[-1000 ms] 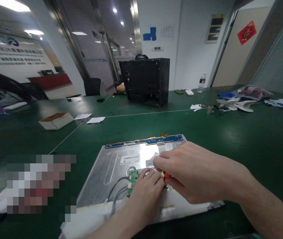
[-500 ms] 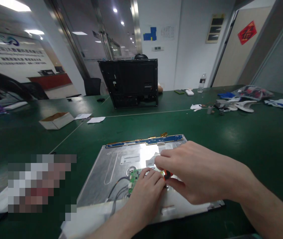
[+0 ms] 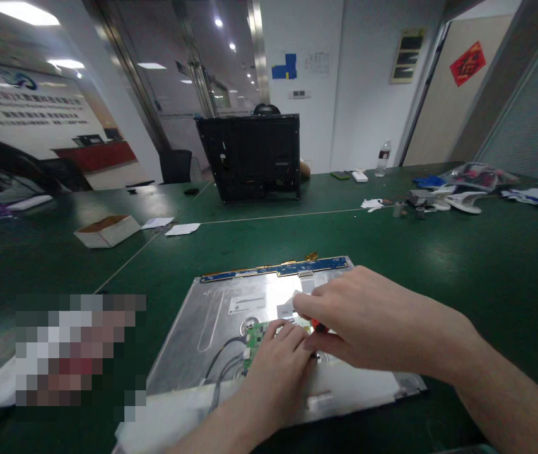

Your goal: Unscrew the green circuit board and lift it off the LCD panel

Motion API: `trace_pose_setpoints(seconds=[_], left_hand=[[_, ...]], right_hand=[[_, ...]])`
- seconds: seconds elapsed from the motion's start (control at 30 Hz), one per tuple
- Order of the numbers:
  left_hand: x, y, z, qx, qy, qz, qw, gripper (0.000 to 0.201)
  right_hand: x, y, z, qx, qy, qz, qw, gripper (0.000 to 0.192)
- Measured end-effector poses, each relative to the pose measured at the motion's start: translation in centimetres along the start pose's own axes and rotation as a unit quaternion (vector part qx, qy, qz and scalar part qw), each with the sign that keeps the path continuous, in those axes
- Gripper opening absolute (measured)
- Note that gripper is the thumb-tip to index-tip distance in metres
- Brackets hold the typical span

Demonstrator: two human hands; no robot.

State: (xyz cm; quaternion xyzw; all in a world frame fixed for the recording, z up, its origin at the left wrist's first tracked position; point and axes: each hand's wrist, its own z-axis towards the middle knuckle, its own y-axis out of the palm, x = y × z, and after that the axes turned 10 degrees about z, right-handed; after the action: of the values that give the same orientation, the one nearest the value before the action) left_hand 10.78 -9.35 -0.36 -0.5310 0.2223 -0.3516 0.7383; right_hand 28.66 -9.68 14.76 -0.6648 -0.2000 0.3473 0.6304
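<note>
Right now my right hand [image 3: 368, 321] is pinched around a small red-handled tool [image 3: 316, 325], its tip down by the green circuit board [image 3: 254, 335] on the metal panel [image 3: 212, 328]. My left hand [image 3: 278, 362] rests fingers-down on that board, whether gripping anything I cannot tell. Both hands hide most of the board and the tool's tip. Grey cables [image 3: 224, 362] trail toward me. Open green table [image 3: 462, 265] lies to the right; the panel's blue strip [image 3: 275, 268] marks its far edge.
</note>
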Motion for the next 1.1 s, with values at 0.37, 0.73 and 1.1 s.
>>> trace_pose_setpoints(seconds=[0.37, 0.73, 1.1], left_hand=[[0.05, -0.26, 0.06, 0.002, -0.009, -0.016, 1.000, 0.021], [-0.13, -0.18, -0.02, -0.001, -0.002, -0.025, 1.000, 0.022], [0.01, 0.08, 0.06, 0.024, -0.011, -0.015, 1.000, 0.016]], right_hand=[[-0.17, -0.38, -0.37, -0.007, -0.028, 0.017, 0.999, 0.006], [-0.17, -0.29, 0.20, -0.002, 0.008, 0.006, 1.000, 0.006], [-0.10, -0.32, -0.27, -0.008, -0.032, 0.016, 0.999, 0.006]])
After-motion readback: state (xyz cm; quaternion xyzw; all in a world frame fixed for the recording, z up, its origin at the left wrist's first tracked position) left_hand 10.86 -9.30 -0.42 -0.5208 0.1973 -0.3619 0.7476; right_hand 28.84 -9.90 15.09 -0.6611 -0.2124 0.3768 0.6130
